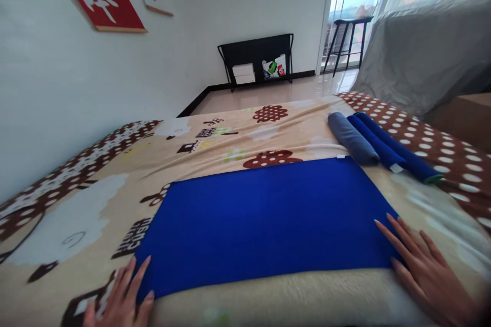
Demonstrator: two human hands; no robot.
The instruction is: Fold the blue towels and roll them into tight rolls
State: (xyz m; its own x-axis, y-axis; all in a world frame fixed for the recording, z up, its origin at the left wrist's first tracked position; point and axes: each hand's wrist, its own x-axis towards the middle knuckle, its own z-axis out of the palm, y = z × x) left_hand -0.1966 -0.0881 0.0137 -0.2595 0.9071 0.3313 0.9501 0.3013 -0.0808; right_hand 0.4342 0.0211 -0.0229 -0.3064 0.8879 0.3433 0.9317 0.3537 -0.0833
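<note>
The cloth [264, 219], plain blue, lies flat on the patterned blanket [207, 158], between the two hands and mostly beyond them. Its near edge runs from the left hand [120, 296] across to the right hand [427, 271].

The left hand is palm down, fingers slightly spread and pinching nothing. It sits at the near left corner: the index fingertip and thumb meet the cloth's border, while the other fingers lie over the blanket, to the left of that corner.

The right hand is also palm down, its fingers spread and straight. The tips of its index and middle fingers reach over the cloth's right side, and the thumb tip is by the near right corner; the palm is off the cloth, over the blanket. How firmly either hand presses cannot be told.

The far edge of the cloth carries a white tag [341, 156] close to its right corner. Just beside that corner is a gray roll [353, 138], and to the right of it are two blue rolls [399, 148] side by side, well beyond the right hand.
</note>
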